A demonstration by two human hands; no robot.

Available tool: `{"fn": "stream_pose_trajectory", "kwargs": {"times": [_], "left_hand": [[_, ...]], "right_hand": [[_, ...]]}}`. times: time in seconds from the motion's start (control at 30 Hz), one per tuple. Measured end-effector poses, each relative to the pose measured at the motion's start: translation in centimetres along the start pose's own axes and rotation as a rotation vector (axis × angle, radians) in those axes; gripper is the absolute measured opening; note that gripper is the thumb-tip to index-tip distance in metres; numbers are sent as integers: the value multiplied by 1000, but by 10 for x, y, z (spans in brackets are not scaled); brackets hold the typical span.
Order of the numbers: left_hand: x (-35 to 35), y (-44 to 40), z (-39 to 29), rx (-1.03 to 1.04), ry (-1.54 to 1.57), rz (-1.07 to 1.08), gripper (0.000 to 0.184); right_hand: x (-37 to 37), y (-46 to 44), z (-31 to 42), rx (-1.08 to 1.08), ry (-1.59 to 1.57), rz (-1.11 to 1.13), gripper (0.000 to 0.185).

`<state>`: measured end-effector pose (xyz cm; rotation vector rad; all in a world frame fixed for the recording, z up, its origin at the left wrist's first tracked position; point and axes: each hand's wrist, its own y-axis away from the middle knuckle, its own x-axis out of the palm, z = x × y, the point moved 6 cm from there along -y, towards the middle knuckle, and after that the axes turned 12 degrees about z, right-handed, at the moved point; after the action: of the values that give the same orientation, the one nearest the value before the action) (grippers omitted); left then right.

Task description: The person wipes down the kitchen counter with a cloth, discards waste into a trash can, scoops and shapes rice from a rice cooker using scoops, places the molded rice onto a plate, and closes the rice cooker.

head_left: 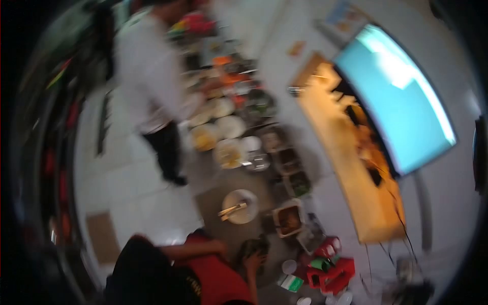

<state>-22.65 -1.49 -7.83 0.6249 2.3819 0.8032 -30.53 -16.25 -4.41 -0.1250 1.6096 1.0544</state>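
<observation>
The whole view is tilted and smeared by motion. My left hand point(219, 248) is in front of my red apron point(216, 277), its fingers too blurred to read. At the counter's near end, my right hand point(255, 260) is closed at a dark, crumpled-looking thing point(253, 247) whose kind I cannot make out. Beyond it lies a round white plate point(248, 213), with pale, stick-like pieces point(233, 210) across it. A square tub of reddish-brown food point(288, 220) stands to the right of the plate.
Dishes of food point(230, 153) and dark food containers point(290, 161) line the counter farther up. A person in a white top point(147, 71) stands alongside. At lower right are a red holder point(330, 276) and a green-and-white box point(291, 283). A bright screen point(396, 96) is beyond.
</observation>
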Motion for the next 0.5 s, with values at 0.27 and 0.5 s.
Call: {"fn": "stream_pose_trajectory", "kwargs": {"times": [0.27, 0.5], "left_hand": [[2, 71, 28, -238, 58, -48, 72], [16, 26, 54, -152, 76, 13, 47]], "right_hand": [[-50, 11, 34, -127, -101, -150, 42], [-50, -24, 16, -209, -14, -318, 28]]}}
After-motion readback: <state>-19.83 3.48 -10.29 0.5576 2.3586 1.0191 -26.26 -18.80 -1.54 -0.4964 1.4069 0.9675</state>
